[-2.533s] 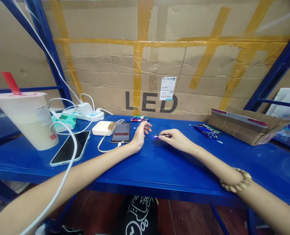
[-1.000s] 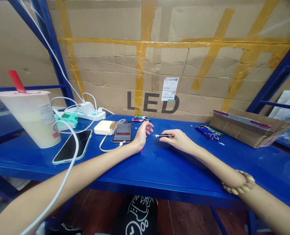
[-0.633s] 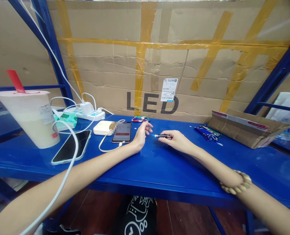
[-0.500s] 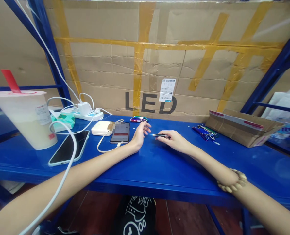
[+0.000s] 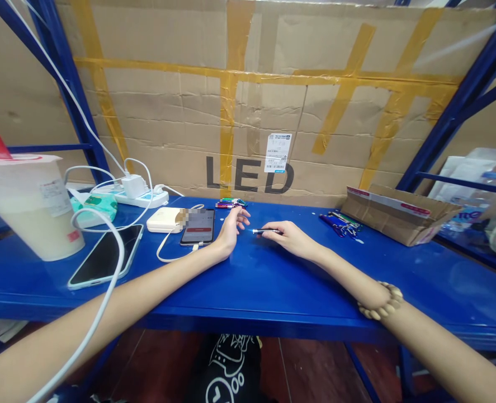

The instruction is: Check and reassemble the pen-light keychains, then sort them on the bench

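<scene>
My right hand (image 5: 287, 237) rests on the blue shelf top (image 5: 273, 280) and pinches a small dark pen light (image 5: 263, 230) that points left. My left hand (image 5: 230, 229) lies just to its left with the fingers loosely apart and nothing in them, its fingertips a short way from the light's tip. A lit phone (image 5: 198, 226) on a white cable lies right beside my left hand. A wooden bead bracelet (image 5: 379, 302) circles my right wrist.
Several coloured pen lights (image 5: 230, 204) lie behind my left hand, more (image 5: 338, 223) by a flat cardboard box (image 5: 394, 214) at right. At left: a drink cup (image 5: 27, 207), a dark phone (image 5: 105, 256), a power bank (image 5: 164, 219), a power strip (image 5: 134, 193), a hanging white cable (image 5: 100, 291).
The violet glow at the light's tip seen 2.5 s ago is gone. Both hands stay in about the same place; the view has shifted slightly to the right.
</scene>
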The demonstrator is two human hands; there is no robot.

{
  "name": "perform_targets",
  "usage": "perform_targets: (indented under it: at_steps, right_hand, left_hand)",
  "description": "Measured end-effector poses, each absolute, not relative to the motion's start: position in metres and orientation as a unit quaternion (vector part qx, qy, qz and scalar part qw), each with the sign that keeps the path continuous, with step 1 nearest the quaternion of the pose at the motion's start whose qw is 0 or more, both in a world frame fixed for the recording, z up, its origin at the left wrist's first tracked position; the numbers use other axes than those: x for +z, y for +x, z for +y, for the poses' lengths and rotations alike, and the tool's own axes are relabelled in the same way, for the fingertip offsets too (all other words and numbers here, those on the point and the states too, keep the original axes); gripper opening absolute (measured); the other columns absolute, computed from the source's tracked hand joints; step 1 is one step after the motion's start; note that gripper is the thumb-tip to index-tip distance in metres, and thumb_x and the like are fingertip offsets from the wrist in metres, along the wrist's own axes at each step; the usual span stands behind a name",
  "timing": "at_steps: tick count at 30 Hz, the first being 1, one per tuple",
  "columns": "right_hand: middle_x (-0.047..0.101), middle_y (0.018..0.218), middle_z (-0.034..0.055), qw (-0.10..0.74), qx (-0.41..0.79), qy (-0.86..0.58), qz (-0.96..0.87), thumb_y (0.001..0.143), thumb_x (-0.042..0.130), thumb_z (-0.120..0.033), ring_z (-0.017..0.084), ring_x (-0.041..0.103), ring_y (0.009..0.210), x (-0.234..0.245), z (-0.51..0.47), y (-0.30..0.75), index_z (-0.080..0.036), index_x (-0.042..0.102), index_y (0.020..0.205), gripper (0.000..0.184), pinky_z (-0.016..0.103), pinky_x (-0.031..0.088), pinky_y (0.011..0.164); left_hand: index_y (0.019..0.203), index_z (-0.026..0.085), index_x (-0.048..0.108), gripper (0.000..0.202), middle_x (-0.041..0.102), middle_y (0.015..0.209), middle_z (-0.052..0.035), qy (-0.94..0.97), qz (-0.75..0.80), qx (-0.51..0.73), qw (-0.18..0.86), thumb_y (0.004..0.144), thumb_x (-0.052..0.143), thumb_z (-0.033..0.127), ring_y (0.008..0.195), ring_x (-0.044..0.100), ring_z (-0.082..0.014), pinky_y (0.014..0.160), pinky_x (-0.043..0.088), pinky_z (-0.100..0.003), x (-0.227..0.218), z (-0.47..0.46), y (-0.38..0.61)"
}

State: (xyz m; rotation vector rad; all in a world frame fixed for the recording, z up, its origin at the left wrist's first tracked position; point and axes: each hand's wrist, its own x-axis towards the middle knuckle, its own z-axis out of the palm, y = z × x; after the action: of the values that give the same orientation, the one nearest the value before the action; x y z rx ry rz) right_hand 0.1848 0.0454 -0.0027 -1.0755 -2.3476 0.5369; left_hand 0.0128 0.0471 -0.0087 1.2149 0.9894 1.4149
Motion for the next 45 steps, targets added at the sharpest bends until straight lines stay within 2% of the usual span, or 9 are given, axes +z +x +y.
perform_targets:
  at_steps: [12,23,30,38,45]
  right_hand:
    - [0.063,0.074,0.002,0.262,0.167,-0.415,-0.855,0.082,0.048,-0.046,0.014,0.049,0.065,-0.002,0.046,0.185,-0.018,0.067,0.084,0.034,0.024,0.034,0.06]
    - [0.062,0.073,0.0022,0.266,0.184,-0.396,-0.86,0.081,0.05,-0.045,0.013,0.048,0.065,-0.002,0.045,0.184,-0.016,0.066,0.082,0.033,0.024,0.034,0.06]
    - [0.063,0.074,0.0024,0.266,0.217,-0.357,-0.869,0.081,0.052,-0.042,0.013,0.049,0.065,-0.001,0.042,0.182,-0.014,0.066,0.082,0.031,0.024,0.036,0.061]
    - [0.062,0.073,0.002,0.264,0.232,-0.353,-0.867,0.081,0.051,-0.044,0.013,0.05,0.064,-0.001,0.042,0.184,-0.014,0.066,0.082,0.034,0.024,0.037,0.06]
    - [0.066,0.079,0.0035,0.263,0.238,-0.345,-0.869,0.083,0.048,-0.039,0.013,0.052,0.067,0.001,0.041,0.183,-0.013,0.067,0.084,0.032,0.024,0.038,0.064]
  left_hand:
    - [0.062,0.016,0.055,0.033,0.052,0.059,-0.0017,0.493,0.415,0.585,0.492,0.083,0.034,0.032,0.051,0.043,-0.0103,0.046,0.026,-0.022,-0.007,0.046,0.014]
    - [0.064,0.016,0.055,0.032,0.053,0.059,-0.0017,0.512,0.394,0.581,0.495,0.082,0.036,0.034,0.05,0.044,-0.0099,0.045,0.027,-0.021,-0.01,0.049,0.012]
    - [0.067,0.017,0.054,0.027,0.057,0.065,-0.0029,0.547,0.346,0.575,0.501,0.079,0.037,0.034,0.058,0.05,-0.0127,0.049,0.031,-0.022,-0.008,0.044,0.011]
    - [0.073,0.018,0.055,0.03,0.065,0.077,-0.0056,0.551,0.332,0.572,0.509,0.08,0.03,0.035,0.075,0.058,-0.0184,0.062,0.037,-0.026,-0.003,0.036,0.013]
    - [0.072,0.017,0.056,0.036,0.065,0.076,-0.0063,0.53,0.346,0.571,0.523,0.083,0.027,0.036,0.076,0.058,-0.0191,0.063,0.038,-0.027,-0.003,0.037,0.013]
